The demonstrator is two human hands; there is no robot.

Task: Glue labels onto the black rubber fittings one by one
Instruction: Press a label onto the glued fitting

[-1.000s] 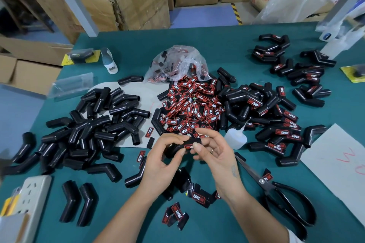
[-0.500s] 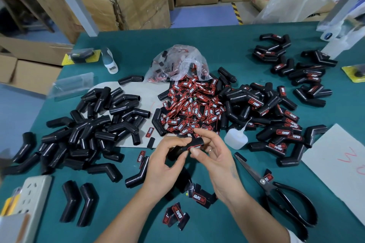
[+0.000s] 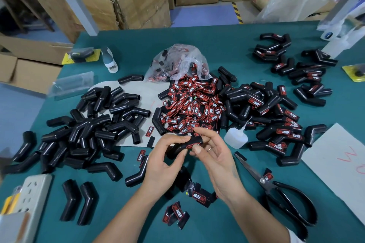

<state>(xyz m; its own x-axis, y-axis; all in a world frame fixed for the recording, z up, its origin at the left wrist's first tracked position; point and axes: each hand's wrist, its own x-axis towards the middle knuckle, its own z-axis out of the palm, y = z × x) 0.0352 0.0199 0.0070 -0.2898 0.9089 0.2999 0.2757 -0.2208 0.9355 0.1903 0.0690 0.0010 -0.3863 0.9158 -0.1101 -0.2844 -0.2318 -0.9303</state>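
Holding one black fitting [image 3: 184, 146] between both hands, just above the table, near-centre, on the near side of the label pile [image 3: 192, 104]. Its long axis runs low-left to high-right: the lower end sits in my left hand [image 3: 164, 161], the upper end pokes out toward the glue bottle [image 3: 236, 137].

Left hand: thumb and fingers curled round the fitting's lower half, carrying it. Right hand [image 3: 216, 159]: thumb tip pressing on the red label [image 3: 192, 146] that sits on the fitting's near face, index curled over the far side, other fingers loosely spread. Right hand is the one on the label; left only steadies.

Label looks seated, but its edges are partly hidden by my thumb, so I can't confirm it's flat all round.

Next move turns on that axis: press along it, then drop the part right, onto the labelled fittings [image 3: 276, 116].

Containers:
- clear plastic bag [image 3: 178, 61], far of the label pile, mouth open toward it, a few labels inside.
- glue bottle just right of my hands, nozzle tilted up-right.
- unlabelled fittings [image 3: 88, 124] heaped on the left, loose on the table.
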